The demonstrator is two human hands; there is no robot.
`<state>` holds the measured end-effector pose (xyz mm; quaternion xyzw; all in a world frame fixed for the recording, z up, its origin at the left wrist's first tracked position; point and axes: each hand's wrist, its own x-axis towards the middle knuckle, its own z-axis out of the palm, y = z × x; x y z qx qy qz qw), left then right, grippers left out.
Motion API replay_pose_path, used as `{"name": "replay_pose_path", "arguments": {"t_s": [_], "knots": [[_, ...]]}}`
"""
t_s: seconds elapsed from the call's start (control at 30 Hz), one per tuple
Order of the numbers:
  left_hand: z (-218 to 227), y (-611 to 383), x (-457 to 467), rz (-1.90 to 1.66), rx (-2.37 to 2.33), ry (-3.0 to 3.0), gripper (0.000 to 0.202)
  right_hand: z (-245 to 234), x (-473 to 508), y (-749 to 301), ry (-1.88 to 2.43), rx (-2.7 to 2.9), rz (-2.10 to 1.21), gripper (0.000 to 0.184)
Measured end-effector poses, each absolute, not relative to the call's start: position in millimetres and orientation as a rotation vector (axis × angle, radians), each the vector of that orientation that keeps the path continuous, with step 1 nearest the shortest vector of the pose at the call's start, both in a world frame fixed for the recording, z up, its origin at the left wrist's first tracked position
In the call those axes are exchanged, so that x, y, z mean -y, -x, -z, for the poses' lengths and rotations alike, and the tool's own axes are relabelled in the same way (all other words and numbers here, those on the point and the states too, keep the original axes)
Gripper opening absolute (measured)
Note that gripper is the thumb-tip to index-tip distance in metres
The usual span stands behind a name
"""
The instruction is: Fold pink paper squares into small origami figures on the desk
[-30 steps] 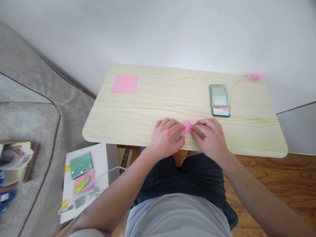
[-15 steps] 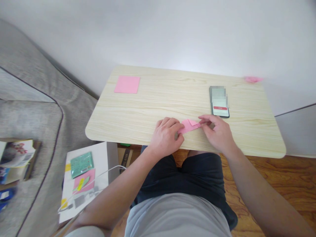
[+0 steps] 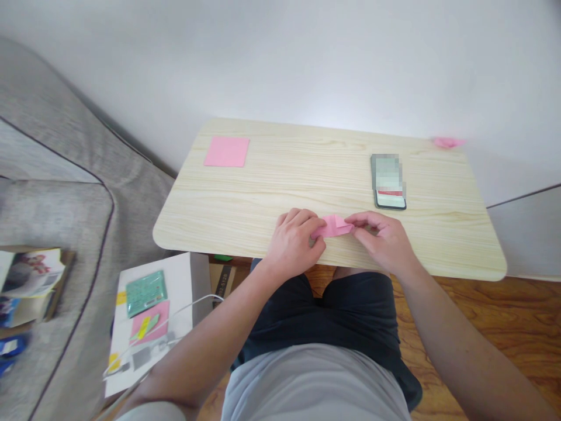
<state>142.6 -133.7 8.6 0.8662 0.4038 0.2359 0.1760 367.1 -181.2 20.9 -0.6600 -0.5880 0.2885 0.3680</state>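
Note:
A small folded piece of pink paper (image 3: 332,226) lies near the front edge of the light wooden table (image 3: 298,169). My left hand (image 3: 297,240) grips its left end between thumb and fingers, resting on the tabletop. At the paper's right end, my right hand (image 3: 380,235) pinches a corner with thumb and index finger. Creased flaps show in the middle of the paper; both ends are partly covered by my fingertips. Beyond my right hand lies a phone (image 3: 390,181) with its screen lit and partly blurred.
A flat pink sheet (image 3: 227,152) lies at the table's back left. Crumpled or folded pink paper (image 3: 449,142) sits at the back right corner. Left of my legs, a white box (image 3: 177,269) bears a green packet (image 3: 146,293) and cables. A grey sofa (image 3: 127,204) stands at left.
My right hand has shifted slightly left and nearer to me, bringing the paper's right end with it. The upper flap now stands differently. My left hand has hardly moved.

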Motion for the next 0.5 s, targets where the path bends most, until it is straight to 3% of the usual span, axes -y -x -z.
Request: {"name": "replay_pose_path", "arguments": {"t_s": [0.5], "knots": [[-10, -142, 133, -0.657, -1.142, -2.449, 0.028, -13, 181, -366, 1.573, 1.712, -0.551, 0.016]]}}
